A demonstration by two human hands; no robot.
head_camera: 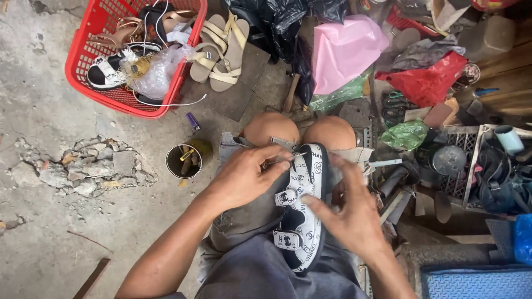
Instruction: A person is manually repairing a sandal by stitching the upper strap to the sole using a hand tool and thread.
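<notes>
— Two hands on one sandal?
— Yes. White patterned sandal with black sole edge, lying lengthwise on the lap, toe toward the knees.
— Left hand?
— Resting at the sandal's toe end, fingers curled and pinching something thin there; too small to tell what.
— Right hand?
— Spread open beside the sandal, fingertips touching its right edge near the middle strap, gripping nothing.
— Around them?
— Small tin can with tools on the concrete, left of the knees. Farther up, red basket full of shoes, beige sandals leaning on its rim. Pink plastic bag beyond the knees.
</notes>
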